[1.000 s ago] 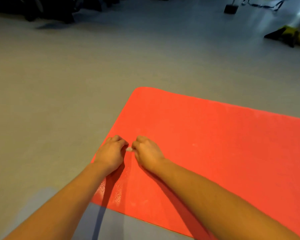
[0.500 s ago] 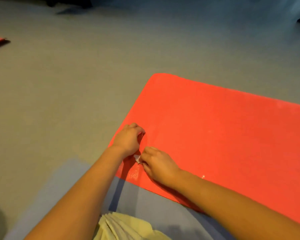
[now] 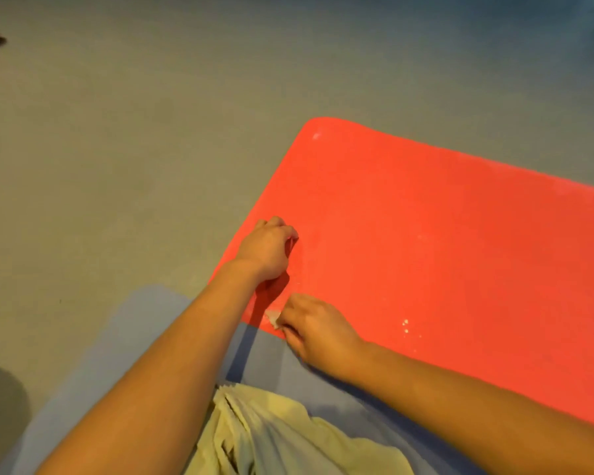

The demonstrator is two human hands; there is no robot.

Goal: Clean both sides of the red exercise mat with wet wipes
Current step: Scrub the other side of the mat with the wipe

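Red mat (image 3: 443, 252) flat on floor (image 3: 117, 166). Right hand (image 3: 318, 329) at mat's near edge, fingers curled, pinching small wet wipe (image 3: 272, 317), which pokes out left of fingertips. Left hand (image 3: 266, 250) just beyond on mat, fingers curled under, nothing visible in grasp.

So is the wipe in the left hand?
No, the right hand pinches the small white wipe at the red mat's near edge; the left hand rests on it.

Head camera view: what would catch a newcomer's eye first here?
The bright red mat fills the right side, lying flat on a grey floor. Near its closest corner, the left hand rests on it with curled fingers, while the right hand pinches a small pale wipe at the mat's near edge.
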